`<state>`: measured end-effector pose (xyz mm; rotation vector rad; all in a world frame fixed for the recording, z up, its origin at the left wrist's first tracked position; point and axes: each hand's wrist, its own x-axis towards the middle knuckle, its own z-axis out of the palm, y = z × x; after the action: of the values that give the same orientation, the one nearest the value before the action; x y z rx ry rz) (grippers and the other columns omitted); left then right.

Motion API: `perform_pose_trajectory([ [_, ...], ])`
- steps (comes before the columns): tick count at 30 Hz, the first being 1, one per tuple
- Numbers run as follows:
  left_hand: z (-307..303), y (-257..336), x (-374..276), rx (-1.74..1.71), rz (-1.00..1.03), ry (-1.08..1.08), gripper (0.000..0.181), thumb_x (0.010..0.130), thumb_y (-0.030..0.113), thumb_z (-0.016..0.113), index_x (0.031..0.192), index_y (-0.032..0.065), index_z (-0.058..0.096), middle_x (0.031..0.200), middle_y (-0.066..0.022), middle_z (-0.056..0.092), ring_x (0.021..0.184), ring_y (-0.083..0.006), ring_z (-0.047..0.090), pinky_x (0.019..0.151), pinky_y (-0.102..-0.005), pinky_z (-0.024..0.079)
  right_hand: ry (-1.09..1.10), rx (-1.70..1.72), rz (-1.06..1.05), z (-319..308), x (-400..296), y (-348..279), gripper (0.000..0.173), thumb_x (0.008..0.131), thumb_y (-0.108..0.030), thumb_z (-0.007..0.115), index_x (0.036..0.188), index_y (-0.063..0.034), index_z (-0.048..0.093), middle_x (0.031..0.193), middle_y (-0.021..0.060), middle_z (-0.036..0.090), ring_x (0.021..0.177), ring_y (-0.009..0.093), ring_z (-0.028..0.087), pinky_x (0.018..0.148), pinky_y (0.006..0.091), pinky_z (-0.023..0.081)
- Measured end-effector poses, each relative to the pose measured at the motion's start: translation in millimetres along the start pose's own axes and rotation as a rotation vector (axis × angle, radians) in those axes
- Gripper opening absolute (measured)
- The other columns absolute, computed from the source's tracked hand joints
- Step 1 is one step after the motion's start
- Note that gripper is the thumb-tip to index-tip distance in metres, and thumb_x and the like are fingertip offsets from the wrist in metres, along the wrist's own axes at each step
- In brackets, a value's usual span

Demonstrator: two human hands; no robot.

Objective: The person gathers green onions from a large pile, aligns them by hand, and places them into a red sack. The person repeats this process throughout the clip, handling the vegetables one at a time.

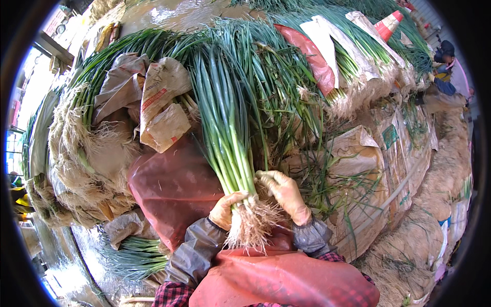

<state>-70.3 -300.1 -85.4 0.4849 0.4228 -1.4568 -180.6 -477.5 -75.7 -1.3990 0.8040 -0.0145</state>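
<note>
A bunch of long green onions (232, 146) stands before me, its leaves pointing away and its pale fringe of roots (253, 226) hanging towards my body. My left hand (225, 210), in a tan rubber glove, grips the white stem ends from the left side. On the right, my gloved right hand (285, 193) is beside the stem bases, fingers bent inward. A thin green leaf runs down to its fingertips; whether they pinch it cannot be made out. Beneath the bunch, a red plastic apron (176, 192) covers my lap.
Piled green onions (280, 76) with limp leaves lie ahead. Root-end bundles (73, 134) line the left, partly under woven sacks (165, 103). Loose trimmings (345, 184) litter sacking on the right. A traffic cone (389, 25) and another person (452, 76) are at far right.
</note>
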Motion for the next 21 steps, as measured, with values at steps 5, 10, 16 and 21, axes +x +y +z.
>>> perform_pose_trajectory([
  [5,14,-3,5,0.063,-0.004,0.026,0.035,0.090,0.009,0.061,0.123,-0.0023,0.061,0.105,-0.0167,0.070,0.090,-0.0274,0.070,0.082,-0.0409,0.060,-0.080,0.137,-0.221,-8,85,42,0.051,0.103,-0.041,0.057,0.133,0.0008,0.060,0.122,0.0098,0.068,0.109,0.015,0.064,0.089,0.0239,0.051],
  [10,-27,-11,21,0.122,0.083,0.047,0.048,0.089,0.010,0.061,0.135,-0.0013,0.054,0.110,-0.0155,0.068,0.091,-0.0262,0.069,0.081,-0.0402,0.060,0.140,-0.506,-0.413,8,113,62,0.033,0.103,-0.035,0.057,0.101,-0.0055,0.073,0.076,0.0054,0.070,0.068,0.016,0.067,0.055,0.0296,0.051],
  [16,-17,-7,8,0.013,-0.007,0.055,0.029,0.086,0.006,0.061,0.114,-0.0007,0.066,0.102,-0.0111,0.070,0.090,-0.0229,0.069,0.082,-0.0382,0.059,0.508,0.109,-0.252,-60,-26,-2,0.024,0.106,-0.024,0.053,0.098,-0.0042,0.064,0.082,0.0026,0.070,0.066,0.009,0.066,0.052,0.0231,0.051],
  [21,12,-2,-6,-0.013,0.170,-0.024,0.051,0.087,0.013,0.063,0.136,0.0005,0.056,0.105,-0.0161,0.070,0.090,-0.0269,0.069,0.086,-0.0419,0.057,0.875,-0.854,-0.059,-129,-26,46,0.056,0.099,-0.013,0.060,0.150,-0.0089,0.039,0.136,0.0145,0.057,0.098,0.019,0.067,0.070,0.0301,0.060],
])
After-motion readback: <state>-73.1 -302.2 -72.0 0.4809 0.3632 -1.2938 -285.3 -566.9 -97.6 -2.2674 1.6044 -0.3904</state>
